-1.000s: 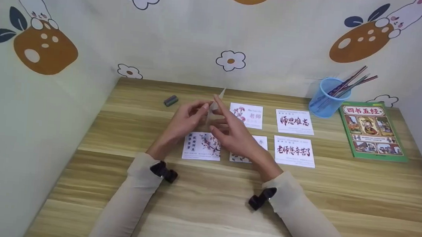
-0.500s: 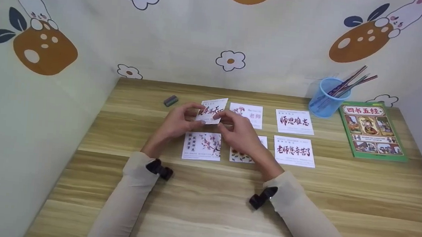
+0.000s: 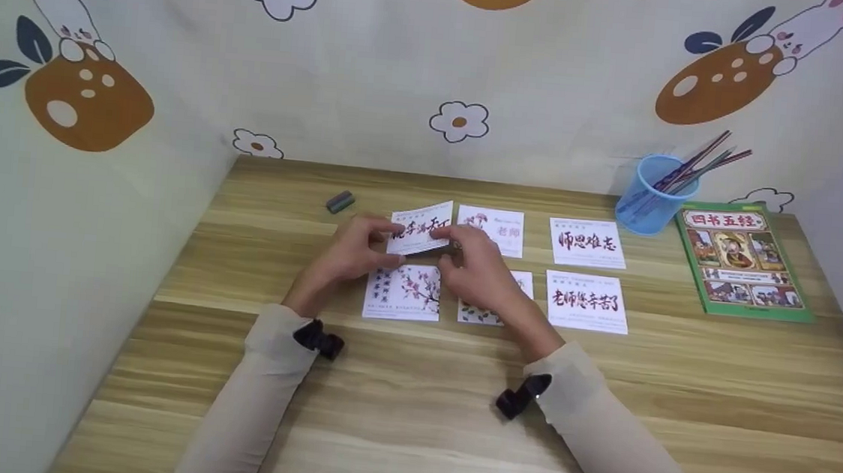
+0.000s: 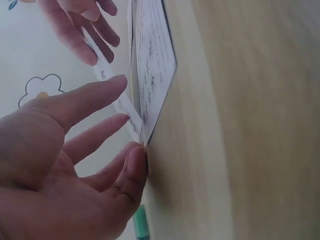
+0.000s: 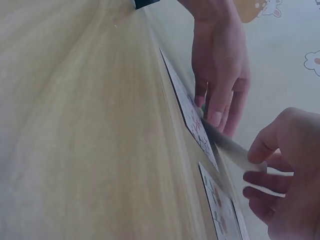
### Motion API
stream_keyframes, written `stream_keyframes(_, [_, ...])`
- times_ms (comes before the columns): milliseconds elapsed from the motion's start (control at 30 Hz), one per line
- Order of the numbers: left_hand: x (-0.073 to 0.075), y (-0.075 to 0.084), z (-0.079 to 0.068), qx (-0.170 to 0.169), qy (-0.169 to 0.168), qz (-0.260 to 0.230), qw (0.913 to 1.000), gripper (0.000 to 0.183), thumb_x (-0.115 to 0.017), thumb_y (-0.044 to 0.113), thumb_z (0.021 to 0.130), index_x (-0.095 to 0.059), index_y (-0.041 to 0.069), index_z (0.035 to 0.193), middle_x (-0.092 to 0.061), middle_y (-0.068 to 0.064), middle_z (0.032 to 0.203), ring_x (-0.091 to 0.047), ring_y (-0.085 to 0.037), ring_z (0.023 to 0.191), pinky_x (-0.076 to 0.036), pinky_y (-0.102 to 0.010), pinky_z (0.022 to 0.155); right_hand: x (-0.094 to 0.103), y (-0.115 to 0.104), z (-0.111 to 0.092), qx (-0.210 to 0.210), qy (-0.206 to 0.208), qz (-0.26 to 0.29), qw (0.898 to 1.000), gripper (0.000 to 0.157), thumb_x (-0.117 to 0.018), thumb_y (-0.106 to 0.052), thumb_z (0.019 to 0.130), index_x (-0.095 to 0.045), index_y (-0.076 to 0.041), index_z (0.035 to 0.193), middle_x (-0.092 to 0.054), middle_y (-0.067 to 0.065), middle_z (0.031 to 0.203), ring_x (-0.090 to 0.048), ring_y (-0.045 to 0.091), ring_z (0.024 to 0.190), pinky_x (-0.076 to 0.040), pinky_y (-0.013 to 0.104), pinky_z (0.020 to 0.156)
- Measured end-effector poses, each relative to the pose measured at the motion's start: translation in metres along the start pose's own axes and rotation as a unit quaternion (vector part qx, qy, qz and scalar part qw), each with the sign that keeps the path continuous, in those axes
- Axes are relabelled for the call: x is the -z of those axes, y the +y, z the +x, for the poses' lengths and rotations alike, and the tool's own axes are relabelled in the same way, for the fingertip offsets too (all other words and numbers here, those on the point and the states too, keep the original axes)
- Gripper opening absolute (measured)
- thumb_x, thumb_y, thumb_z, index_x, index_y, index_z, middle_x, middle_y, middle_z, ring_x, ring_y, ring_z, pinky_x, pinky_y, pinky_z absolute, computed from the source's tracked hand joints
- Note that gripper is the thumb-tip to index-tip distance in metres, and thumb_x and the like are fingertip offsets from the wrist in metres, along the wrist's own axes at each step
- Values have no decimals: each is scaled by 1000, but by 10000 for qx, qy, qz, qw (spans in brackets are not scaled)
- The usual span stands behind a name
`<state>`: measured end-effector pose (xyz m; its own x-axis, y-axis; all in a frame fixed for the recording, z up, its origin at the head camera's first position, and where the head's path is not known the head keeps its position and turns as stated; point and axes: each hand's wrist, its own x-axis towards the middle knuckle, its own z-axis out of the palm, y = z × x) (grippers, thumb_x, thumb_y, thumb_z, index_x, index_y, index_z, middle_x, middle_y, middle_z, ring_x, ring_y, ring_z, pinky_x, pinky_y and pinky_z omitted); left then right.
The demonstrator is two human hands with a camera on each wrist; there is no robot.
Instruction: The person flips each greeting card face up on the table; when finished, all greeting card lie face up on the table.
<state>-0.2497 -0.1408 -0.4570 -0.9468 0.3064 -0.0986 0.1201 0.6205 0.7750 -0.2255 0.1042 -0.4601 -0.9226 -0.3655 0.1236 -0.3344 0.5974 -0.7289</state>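
Observation:
A white square card point(image 3: 422, 225) with dark red brush lettering is tilted just above the table, its right side raised and its left side low. My left hand point(image 3: 353, 250) holds the card's left edge; in the left wrist view, its thumb and fingers are around the card's low end. At the right edge, my right hand point(image 3: 481, 267) pinches the card between thumb and fingers, as the right wrist view also shows. Right in front lies a plum blossom card point(image 3: 417, 296). A sunflower card point(image 3: 486, 317) is partly hidden under my right hand and wrist.
A pink flower card point(image 3: 506, 236) and two lettered cards, one behind point(image 3: 587, 253) and one in front point(image 3: 587, 317), lie to the right. Farther right are a blue pencil cup point(image 3: 645, 209) and a green-edged book point(image 3: 747, 262). A small dark block point(image 3: 340, 201) lies back left.
The lettered card was upright and edge-on between my hands. It turned its face toward the head camera, then came down flatter over the table. Both hands lowered with it.

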Motion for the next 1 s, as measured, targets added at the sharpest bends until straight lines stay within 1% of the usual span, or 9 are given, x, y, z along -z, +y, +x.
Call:
stream_keyframes(67, [0,2,-1,15,-75,296,9995,55,-81,17,97,-65,5,147,-54,-24,157,-56,-41,139,-48,-52,120,0,-1,0,-102,126,-208,9997,43,-65,-11,96,-71,-8,138,-66,14,150,-52,37,148,-33,56,130])
stream_keyframes(200, [1,4,-2,181,-143,667,9975,59,-76,26,101,-59,4,153,-44,-24,166,-45,-44,152,-38,-55,129,1,-1,-1,-378,192,-401,9983,41,-69,-17,97,-73,-11,137,-59,15,156,-47,39,151,-29,61,129])
stream_keyframes(333, [4,2,-1,355,-171,1025,9940,66,-76,32,101,-54,8,158,-36,-22,172,-32,-45,161,-27,-59,133,0,-2,-3,-260,-155,-688,9972,42,-70,-21,98,-73,-11,139,-59,14,158,-45,38,152,-31,63,125])
stream_keyframes(433, [6,1,-2,458,-149,1252,9910,69,-75,35,101,-51,12,161,-33,-19,175,-26,-45,163,-24,-62,133,-2,-2,-4,-101,-525,-970,9938,44,-69,-26,100,-71,-13,142,-59,11,159,-45,36,154,-31,62,123])
stream_keyframes(533, [6,0,-2,483,-98,1437,9884,69,-74,37,101,-50,14,162,-32,-17,176,-25,-45,163,-24,-63,133,-4,-2,-5,-111,-589,-1089,9922,48,-70,-31,102,-67,-14,146,-58,10,160,-45,34,153,-32,61,123])
stream_keyframes(633, [5,0,-3,482,-72,1564,9865,69,-73,38,102,-50,15,162,-33,-15,176,-26,-45,163,-26,-65,132,-2,0,-6,-287,-333,-1199,9918,52,-72,-32,101,-64,-14,149,-56,12,159,-45,35,152,-35,58,124])
stream_keyframes(733, [4,1,-4,532,-61,1634,9851,70,-73,40,101,-48,16,163,-32,-13,177,-26,-44,162,-28,-66,130,2,4,-6,-441,-136,-1292,9905,51,-74,-32,99,-67,-11,145,-57,14,156,-48,37,149,-39,58,122])
stream_keyframes(867, [4,2,-7,476,-133,1798,9825,70,-69,45,103,-45,26,166,-28,-14,178,-26,-45,159,-30,-69,127,7,8,-6,-549,-165,-1238,9906,45,-76,-32,98,-72,-8,136,-61,14,151,-52,37,145,-40,58,122])
stream_keyframes(1000, [5,1,-10,413,-194,1921,9803,65,-66,49,105,-47,33,164,-25,-16,179,-25,-47,156,-31,-70,126,9,10,-6,-590,-196,-1047,9926,44,-75,-32,99,-73,-9,136,-62,13,151,-52,37,145,-38,58,125])
